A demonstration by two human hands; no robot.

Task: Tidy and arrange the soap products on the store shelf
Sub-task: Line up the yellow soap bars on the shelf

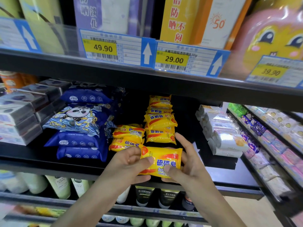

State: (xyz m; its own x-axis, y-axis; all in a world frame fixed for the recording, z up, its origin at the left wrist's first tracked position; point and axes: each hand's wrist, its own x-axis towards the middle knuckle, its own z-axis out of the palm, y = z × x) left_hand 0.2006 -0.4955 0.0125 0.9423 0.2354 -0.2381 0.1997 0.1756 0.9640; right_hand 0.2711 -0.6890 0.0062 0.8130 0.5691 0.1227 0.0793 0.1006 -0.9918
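Note:
A yellow soap packet (165, 157) with red stripes and blue lettering is held between both hands in front of the black shelf (49, 154). My left hand (129, 166) grips its left end, thumb on top. My right hand (185, 161) grips its right end, thumb on the front and fingers behind. Right behind, a tall stack of the same yellow soap packets (159, 120) stands on the shelf. A lower stack of two yellow packets (127, 136) lies to its left.
Blue panda-print packs (78, 122) are piled left of the soaps, with grey boxes (18, 112) further left. White wrapped packs (219, 130) stand on the right. Price tags (172, 59) line the shelf above. Bottles and tubes (144, 195) fill the shelf below.

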